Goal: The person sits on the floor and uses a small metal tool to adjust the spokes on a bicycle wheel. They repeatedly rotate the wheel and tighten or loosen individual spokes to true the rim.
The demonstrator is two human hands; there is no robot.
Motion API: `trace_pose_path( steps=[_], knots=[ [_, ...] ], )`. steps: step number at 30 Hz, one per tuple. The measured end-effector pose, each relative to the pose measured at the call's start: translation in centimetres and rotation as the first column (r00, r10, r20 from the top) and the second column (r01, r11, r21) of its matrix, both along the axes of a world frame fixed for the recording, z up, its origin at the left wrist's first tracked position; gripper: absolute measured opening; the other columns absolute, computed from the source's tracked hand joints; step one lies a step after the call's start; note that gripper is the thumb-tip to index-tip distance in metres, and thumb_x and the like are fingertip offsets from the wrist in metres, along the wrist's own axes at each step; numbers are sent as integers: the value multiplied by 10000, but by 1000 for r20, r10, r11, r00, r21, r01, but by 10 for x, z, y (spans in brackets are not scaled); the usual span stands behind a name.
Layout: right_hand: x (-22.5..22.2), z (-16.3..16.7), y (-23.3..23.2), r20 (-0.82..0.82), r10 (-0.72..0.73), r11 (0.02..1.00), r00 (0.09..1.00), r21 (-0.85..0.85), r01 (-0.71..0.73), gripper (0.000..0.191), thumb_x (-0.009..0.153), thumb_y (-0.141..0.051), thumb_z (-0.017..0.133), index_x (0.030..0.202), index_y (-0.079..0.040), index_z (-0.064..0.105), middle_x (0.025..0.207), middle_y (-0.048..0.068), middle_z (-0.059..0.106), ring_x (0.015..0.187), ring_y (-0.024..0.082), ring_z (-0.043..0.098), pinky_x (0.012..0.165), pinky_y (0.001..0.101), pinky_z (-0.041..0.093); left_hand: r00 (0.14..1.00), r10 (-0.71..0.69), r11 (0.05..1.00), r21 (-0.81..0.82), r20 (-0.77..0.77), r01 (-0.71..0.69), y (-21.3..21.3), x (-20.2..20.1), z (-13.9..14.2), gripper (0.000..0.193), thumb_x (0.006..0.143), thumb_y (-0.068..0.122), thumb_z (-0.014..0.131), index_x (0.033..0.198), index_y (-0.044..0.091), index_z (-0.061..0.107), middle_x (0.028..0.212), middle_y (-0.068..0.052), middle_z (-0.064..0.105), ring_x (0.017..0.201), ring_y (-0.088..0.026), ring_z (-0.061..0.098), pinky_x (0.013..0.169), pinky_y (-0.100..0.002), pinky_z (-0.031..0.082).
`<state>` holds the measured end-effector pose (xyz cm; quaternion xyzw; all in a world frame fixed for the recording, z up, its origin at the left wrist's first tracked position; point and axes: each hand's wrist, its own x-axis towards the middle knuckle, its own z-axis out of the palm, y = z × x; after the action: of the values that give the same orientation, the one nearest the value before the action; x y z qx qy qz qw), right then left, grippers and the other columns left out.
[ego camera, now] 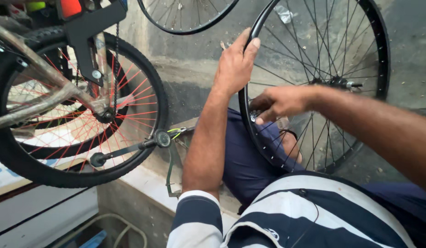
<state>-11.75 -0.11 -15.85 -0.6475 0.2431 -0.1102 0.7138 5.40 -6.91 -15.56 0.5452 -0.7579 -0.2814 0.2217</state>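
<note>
Wheel rim [249, 133] stands upright on the lap; left hand [235, 64] clasps its top edge, right hand [279, 102] pinches a spoke [314, 133] (tool unclear). Best turn gently, rim steadied.

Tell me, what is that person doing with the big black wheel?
A person in a striped shirt is working on a bare black bicycle wheel with thin metal spokes and no tyre, propped against their leg. The left hand grips the rim at the top, and the right hand reaches in among the spokes. Beside them sits a bicycle whose rear wheel has red spokes and a tyre.
</note>
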Motion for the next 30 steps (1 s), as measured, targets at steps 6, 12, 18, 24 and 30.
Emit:
trace_pose_path(
  steps=[6,12,18,24,30],
  knots=[
    [6,-4,58,86,-492,467,867,-814,346,385,799,-282,806,1099,-66,697,852,101,728,841,318,714,762,460,554,990,110,961,245,87,-128,4,-10,30,555,1008,456,525,1406,77,604,879,-240,724,859,-384,731,806,-441,552],
    [-7,-31,18,76,-230,909,970,-340,242,238,901,-216,724,1081,-63,745,865,106,778,770,234,772,701,363,598,993,120,993,-8,-8,-120,84,-1,50,584,1097,413,522,1499,-9,479,1068,-281,708,988,-447,697,853,-483,534],
    [-38,-29,25,101,-528,776,843,-347,527,222,913,-163,748,1108,-58,756,980,113,781,886,221,766,769,335,605,989,148,982,122,-20,-145,67,7,32,599,1043,376,566,1504,3,488,944,-237,684,856,-354,712,827,-419,556],
    [-38,-16,53,375,-670,548,641,-334,767,183,932,-148,764,1095,-75,729,1178,78,740,1051,220,749,890,313,633,998,-17,961,273,-67,34,-14,3,17,481,1019,353,606,1395,54,600,859,-32,661,825,-119,618,782,-291,528],
    [-2,-21,72,223,-571,669,790,-432,605,224,841,-189,797,1031,-74,765,1018,104,774,863,229,749,734,345,595,980,-9,955,290,-200,68,-15,15,-6,494,1036,363,618,1404,34,604,937,1,653,885,-99,574,815,-277,507]
  ],
)
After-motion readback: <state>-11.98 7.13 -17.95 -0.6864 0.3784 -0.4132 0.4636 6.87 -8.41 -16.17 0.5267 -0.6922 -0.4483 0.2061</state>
